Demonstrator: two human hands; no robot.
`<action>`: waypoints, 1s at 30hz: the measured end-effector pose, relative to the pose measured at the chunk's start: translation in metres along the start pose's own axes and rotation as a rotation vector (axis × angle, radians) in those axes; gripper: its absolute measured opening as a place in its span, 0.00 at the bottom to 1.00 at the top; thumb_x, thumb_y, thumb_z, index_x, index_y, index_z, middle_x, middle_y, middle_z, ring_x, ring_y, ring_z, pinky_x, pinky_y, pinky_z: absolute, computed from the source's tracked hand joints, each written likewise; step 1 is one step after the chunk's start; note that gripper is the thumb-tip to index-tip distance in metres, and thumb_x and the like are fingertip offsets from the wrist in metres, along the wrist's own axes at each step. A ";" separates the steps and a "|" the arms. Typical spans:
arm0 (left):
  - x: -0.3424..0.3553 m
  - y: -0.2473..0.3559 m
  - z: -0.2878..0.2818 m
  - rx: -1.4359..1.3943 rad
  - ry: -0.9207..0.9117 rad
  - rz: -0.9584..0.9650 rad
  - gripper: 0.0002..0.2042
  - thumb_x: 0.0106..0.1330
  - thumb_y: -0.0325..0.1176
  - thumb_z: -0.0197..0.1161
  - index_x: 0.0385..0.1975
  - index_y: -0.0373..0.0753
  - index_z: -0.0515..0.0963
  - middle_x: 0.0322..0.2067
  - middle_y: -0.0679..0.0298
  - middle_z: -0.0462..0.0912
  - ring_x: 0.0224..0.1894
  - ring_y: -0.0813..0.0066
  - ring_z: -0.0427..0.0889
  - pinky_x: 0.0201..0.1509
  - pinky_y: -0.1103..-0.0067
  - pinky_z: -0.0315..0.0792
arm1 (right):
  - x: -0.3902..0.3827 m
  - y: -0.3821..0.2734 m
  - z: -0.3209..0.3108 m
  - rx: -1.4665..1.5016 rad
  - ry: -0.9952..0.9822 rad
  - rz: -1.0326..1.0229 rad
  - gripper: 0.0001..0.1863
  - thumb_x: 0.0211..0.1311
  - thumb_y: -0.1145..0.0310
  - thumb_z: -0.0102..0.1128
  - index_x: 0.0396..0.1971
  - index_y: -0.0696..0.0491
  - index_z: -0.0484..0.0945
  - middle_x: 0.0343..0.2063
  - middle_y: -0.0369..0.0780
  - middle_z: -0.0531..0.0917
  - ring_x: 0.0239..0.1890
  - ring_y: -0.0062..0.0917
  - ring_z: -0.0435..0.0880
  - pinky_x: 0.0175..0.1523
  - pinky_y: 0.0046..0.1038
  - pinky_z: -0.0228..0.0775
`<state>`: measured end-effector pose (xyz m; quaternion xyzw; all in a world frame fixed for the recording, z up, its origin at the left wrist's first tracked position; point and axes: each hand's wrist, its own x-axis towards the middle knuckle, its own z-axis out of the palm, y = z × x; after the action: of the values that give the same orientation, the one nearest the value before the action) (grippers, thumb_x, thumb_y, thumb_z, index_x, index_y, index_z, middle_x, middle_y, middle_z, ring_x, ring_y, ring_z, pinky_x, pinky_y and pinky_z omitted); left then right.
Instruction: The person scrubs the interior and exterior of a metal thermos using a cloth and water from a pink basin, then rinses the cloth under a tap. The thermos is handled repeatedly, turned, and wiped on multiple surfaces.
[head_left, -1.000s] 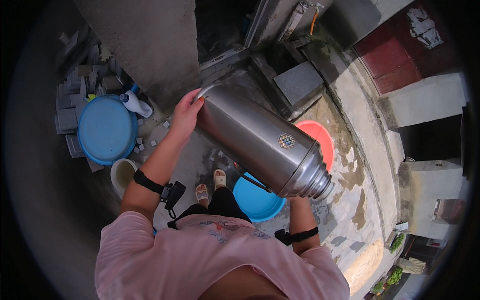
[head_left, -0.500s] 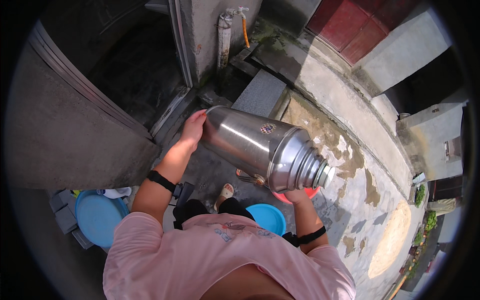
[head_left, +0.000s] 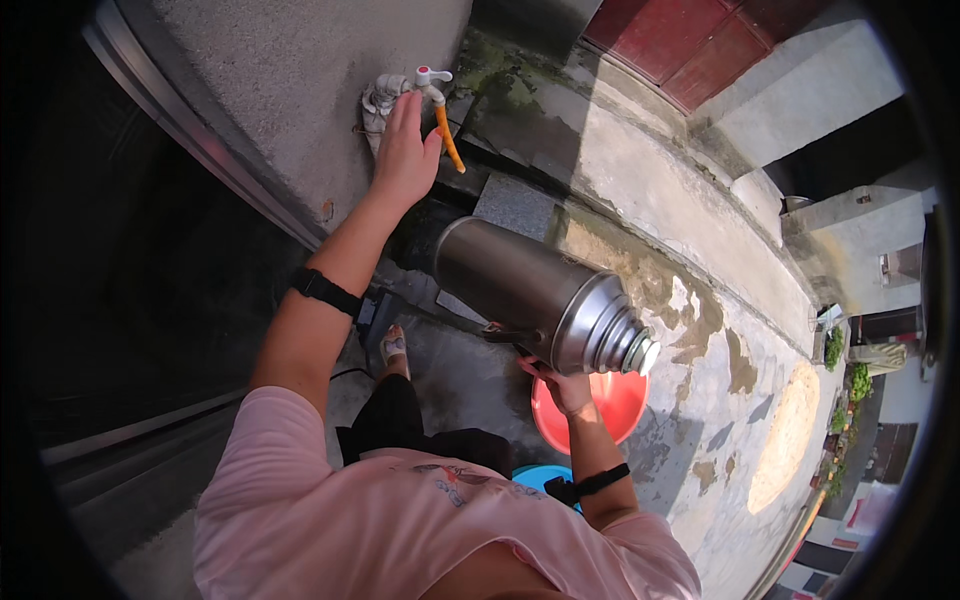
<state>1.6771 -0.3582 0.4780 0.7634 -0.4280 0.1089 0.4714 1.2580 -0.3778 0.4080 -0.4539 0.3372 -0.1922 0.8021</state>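
A large metal thermos flask (head_left: 520,285) lies tilted on its side in the air, its stepped neck and pale stopper toward the right. My right hand (head_left: 562,385) grips it from below, near the handle on its lower side. Up at the wall, my left hand (head_left: 408,150) reaches toward a white tap (head_left: 430,80) with a short orange hose (head_left: 448,138) hanging from its spout. The fingers of that hand are stretched out and hold nothing. They are close to the wrapped pipe (head_left: 385,100); whether they touch it I cannot tell.
Below the flask stands a red basin (head_left: 620,405), with a blue basin (head_left: 545,477) beside it, partly behind my right arm. A grey stone slab (head_left: 515,207) lies under the tap. A dark doorway (head_left: 180,270) opens on the left. A red door (head_left: 690,45) is at the far right.
My left hand has let go of the flask's base and moved up to the tap. My right hand still holds the flask. The view has shifted toward the tap wall.
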 end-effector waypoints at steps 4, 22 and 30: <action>0.063 -0.048 0.045 0.421 0.050 0.215 0.23 0.63 0.35 0.64 0.57 0.36 0.70 0.59 0.57 0.71 0.62 0.54 0.68 0.65 0.64 0.63 | 0.084 0.027 0.001 0.111 -0.004 0.051 0.21 0.58 0.80 0.63 0.53 0.62 0.73 0.46 0.45 0.81 0.51 0.37 0.81 0.57 0.38 0.77; -0.093 -0.096 0.187 -0.498 -0.690 -0.680 0.19 0.75 0.35 0.48 0.61 0.32 0.68 0.63 0.50 0.67 0.68 0.56 0.64 0.70 0.72 0.58 | 0.253 0.152 -0.067 -0.817 -0.082 0.033 0.31 0.55 0.62 0.69 0.60 0.50 0.73 0.62 0.42 0.73 0.66 0.34 0.68 0.70 0.36 0.55; -0.093 -0.131 0.243 -0.286 -0.444 -0.039 0.19 0.69 0.27 0.49 0.59 0.31 0.69 0.59 0.50 0.71 0.64 0.49 0.68 0.67 0.66 0.63 | 0.327 0.154 -0.028 -0.577 0.082 0.135 0.15 0.49 0.73 0.64 0.40 0.56 0.82 0.37 0.40 0.85 0.40 0.28 0.83 0.45 0.30 0.73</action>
<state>1.6617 -0.4797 0.2139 0.7023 -0.5173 -0.1317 0.4711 1.4665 -0.5162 0.1459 -0.6313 0.4396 -0.0529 0.6367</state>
